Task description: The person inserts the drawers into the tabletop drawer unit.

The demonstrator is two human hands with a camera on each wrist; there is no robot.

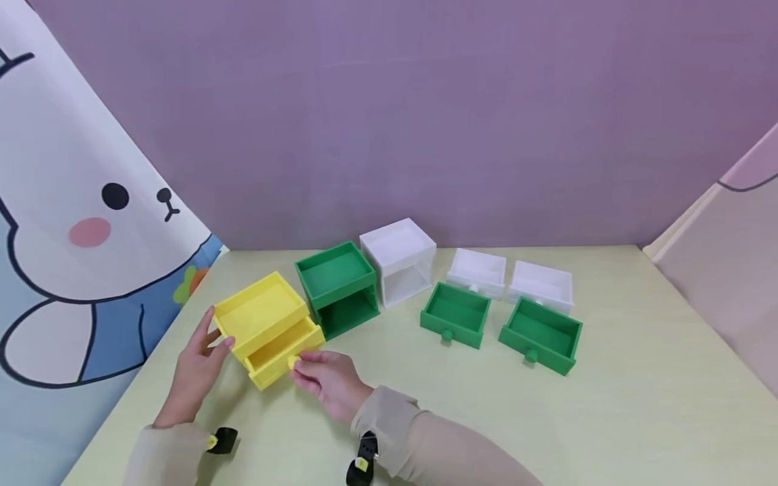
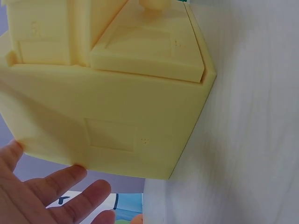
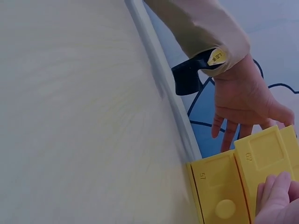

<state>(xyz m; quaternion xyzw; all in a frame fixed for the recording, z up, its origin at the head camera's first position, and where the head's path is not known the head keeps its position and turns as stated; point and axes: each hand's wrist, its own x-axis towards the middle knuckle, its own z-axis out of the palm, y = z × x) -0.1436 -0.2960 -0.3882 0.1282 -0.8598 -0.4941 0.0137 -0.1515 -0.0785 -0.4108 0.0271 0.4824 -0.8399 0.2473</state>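
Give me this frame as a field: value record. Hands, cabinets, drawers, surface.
left hand: at the left side of the yellow cabinet
right hand: pinching the knob of the upper yellow drawer
upper yellow drawer: partly out
lower yellow drawer: in or nearly in
green cabinet: right of yellow, open compartment facing out
white cabinet: right of green, open compartment
loose drawers: left green drawer, right green drawer, left white drawer, right white drawer; greens nearer the person
surface: pale table
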